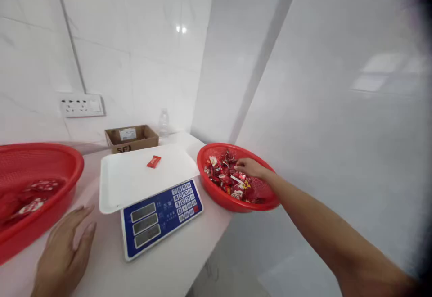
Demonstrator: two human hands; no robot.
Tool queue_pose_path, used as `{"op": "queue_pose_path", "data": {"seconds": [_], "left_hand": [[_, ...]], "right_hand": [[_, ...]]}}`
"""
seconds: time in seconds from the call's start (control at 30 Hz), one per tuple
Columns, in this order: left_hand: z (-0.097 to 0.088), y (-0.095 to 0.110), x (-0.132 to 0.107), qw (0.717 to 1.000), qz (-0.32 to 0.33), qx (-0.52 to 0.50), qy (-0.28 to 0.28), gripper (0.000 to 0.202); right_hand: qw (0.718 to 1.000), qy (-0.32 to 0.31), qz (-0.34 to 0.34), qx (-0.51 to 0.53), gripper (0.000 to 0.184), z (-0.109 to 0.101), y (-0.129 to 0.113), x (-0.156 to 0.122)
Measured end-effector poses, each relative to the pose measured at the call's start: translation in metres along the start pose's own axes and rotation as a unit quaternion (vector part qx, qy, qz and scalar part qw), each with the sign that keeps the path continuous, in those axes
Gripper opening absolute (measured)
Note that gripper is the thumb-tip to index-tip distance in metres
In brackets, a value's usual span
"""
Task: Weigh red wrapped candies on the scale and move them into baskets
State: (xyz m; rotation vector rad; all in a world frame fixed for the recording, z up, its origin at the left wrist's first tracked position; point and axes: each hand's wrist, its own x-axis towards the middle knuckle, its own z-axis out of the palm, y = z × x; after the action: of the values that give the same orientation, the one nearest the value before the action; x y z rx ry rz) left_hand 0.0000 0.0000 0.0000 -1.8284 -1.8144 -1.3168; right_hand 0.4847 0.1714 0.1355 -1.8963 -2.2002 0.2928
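My left hand (66, 248) rests at the table's left side with thumb and fingers apart, holding nothing. It lies between a red plastic basket (74, 171) and a digital scale (165, 213). On the scale's white tray (124, 180) is one small red wrapped candy (154, 161). My right hand (250, 167) reaches into the other red basket (216, 200), over a heap of wrapped candies (224, 175). Its fingers stretch out toward the candies, with their tips partly unclear; I see no candy held in them.
Behind the scale stand an open cardboard box (135, 143) and a clear plastic bottle (164, 123). A wall socket (82, 105) is at the left. Red packets (33, 198) lie in the left basket. A smooth pale panel (324, 121) rises close at the right.
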Motion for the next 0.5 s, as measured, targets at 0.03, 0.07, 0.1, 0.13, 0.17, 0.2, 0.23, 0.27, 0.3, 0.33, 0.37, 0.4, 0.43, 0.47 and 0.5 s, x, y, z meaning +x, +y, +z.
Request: {"op": "queue_pose_path", "data": {"seconds": [0.03,0.07,0.1,0.13,0.17,0.2,0.23,0.27,0.3,0.33,0.37,0.4,0.43,0.47,0.5], "left_hand": [[-0.001,0.003,0.001,1.000,-0.003,0.000,-0.001,0.040],[-0.001,0.007,0.003,1.000,-0.009,-0.001,-0.003,0.039],[-0.002,0.010,0.004,1.000,-0.017,-0.002,-0.006,0.039],[-0.004,0.014,0.005,1.000,-0.028,-0.002,-0.009,0.040],[-0.005,0.018,0.006,0.999,-0.042,-0.002,-0.013,0.040],[-0.007,0.023,0.008,0.998,-0.060,-0.001,-0.018,0.041],[-0.009,0.027,0.009,0.997,-0.079,-0.002,-0.023,0.042],[-0.011,0.031,0.009,0.995,-0.095,-0.004,-0.028,0.043],[-0.013,0.035,0.010,0.994,-0.106,-0.009,-0.029,0.043],[-0.014,0.038,0.011,0.993,-0.113,-0.015,-0.028,0.043],[-0.015,0.040,0.011,0.993,-0.116,-0.020,-0.024,0.042],[-0.016,0.041,0.011,0.993,-0.116,-0.025,-0.018,0.041],[-0.016,0.042,0.011,0.993,-0.115,-0.027,-0.013,0.041],[-0.016,0.042,0.010,0.993,-0.114,-0.030,-0.010,0.040],[-0.017,0.041,0.010,0.993,-0.113,-0.032,-0.008,0.040]], "right_hand": [[1.000,0.014,0.005,-0.005,0.022,-0.002,-0.001,0.001],[1.000,0.028,0.010,-0.008,0.023,-0.004,-0.003,0.002],[0.999,0.042,0.014,-0.009,0.024,-0.006,-0.006,0.003],[0.998,0.056,0.017,-0.009,0.025,-0.009,-0.009,0.004],[0.997,0.071,0.019,-0.008,0.025,-0.012,-0.014,0.005],[0.996,0.086,0.020,-0.004,0.026,-0.015,-0.020,0.005],[0.995,0.098,0.018,0.002,0.027,-0.017,-0.029,0.006],[0.994,0.107,0.014,0.009,0.028,-0.020,-0.039,0.007],[0.993,0.116,0.005,0.019,0.030,-0.021,-0.051,0.009],[0.992,0.123,-0.012,0.033,0.030,-0.022,-0.064,0.011],[0.990,0.127,-0.034,0.051,0.029,-0.021,-0.080,0.013],[0.988,0.124,-0.061,0.070,0.027,-0.019,-0.096,0.016],[0.985,0.116,-0.091,0.089,0.025,-0.014,-0.113,0.019],[0.982,0.102,-0.119,0.106,0.022,-0.009,-0.130,0.021],[0.979,0.084,-0.145,0.116,0.020,-0.002,-0.148,0.024]]}}
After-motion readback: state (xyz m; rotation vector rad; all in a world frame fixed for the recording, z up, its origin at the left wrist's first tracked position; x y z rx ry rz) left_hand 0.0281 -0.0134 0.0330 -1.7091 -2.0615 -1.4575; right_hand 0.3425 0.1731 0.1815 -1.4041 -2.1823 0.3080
